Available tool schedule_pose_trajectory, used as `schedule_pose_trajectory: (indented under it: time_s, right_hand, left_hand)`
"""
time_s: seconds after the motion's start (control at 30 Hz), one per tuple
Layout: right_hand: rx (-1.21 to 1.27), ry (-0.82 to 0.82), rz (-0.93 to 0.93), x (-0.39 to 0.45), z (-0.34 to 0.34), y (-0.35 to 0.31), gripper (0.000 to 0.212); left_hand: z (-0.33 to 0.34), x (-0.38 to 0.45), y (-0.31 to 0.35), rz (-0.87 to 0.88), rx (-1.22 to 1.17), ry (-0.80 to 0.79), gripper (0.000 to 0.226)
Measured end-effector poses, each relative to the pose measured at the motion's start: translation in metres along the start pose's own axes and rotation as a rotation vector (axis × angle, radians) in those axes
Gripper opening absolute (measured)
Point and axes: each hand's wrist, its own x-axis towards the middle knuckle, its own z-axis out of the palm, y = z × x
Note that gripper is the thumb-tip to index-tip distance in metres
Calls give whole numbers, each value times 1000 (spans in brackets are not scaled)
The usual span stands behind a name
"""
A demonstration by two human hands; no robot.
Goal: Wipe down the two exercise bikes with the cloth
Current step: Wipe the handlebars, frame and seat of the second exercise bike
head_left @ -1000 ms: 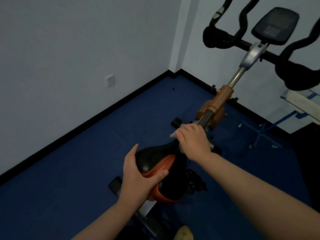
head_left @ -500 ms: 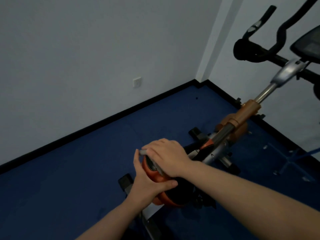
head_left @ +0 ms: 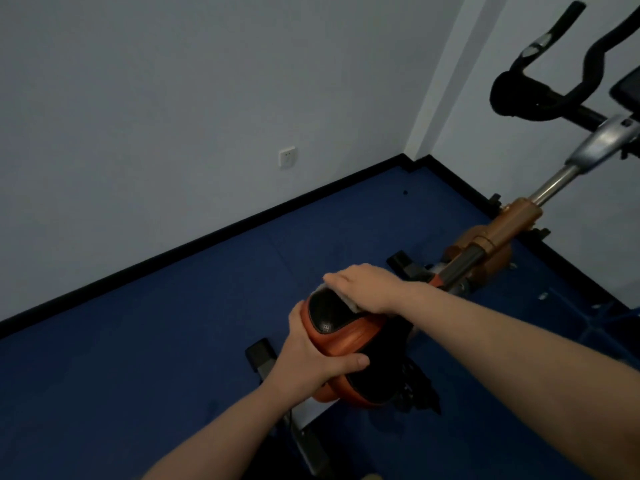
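1. A dark blue floor (head_left: 145,341) covers the lower part of the view, with faint seams between its mats.
2. A black baseboard (head_left: 207,237) runs along the foot of the walls, following a small step at the corner.
3. The pale wall (head_left: 173,81) on the left is plain and dimly lit.
4. A white wall socket (head_left: 287,158) sits low on that wall, a little above the baseboard.
5. A lighter vertical strip, the corner column (head_left: 446,74), stands between the left wall and the far wall.
6. A small dark spot (head_left: 405,192) lies on the floor near the corner.
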Motion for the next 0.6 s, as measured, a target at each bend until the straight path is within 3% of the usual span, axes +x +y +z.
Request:
schedule_pose_trajectory:
  time_s: [0.1,0.17,0.27,0.37,0.5,0.6]
  right_hand:
    - [-363,157,-314,-19,19,-24,37]
    - [-333,162,-426,-18,22,-27,38]
    - [-34,1,-165,-2,3,-9,41]
    - [-94,55,-103,-7,7,-3,42]
    - [-157,177,-297,-28,21,1,51]
    - [-257,234,-110,-35,6,33,62]
  left_hand:
    - [1,-1,3,-7,37,17,109]
    - [1,1,2,4,49,23,106]
    - [-2,2,1,-14,15,-4,113]
    - [-4,-2,9,-46,-40,-50,113]
    - [-14,-1,18,-70,-202,-20,68]
    - [-22,15,21,-11,-50,84,32]
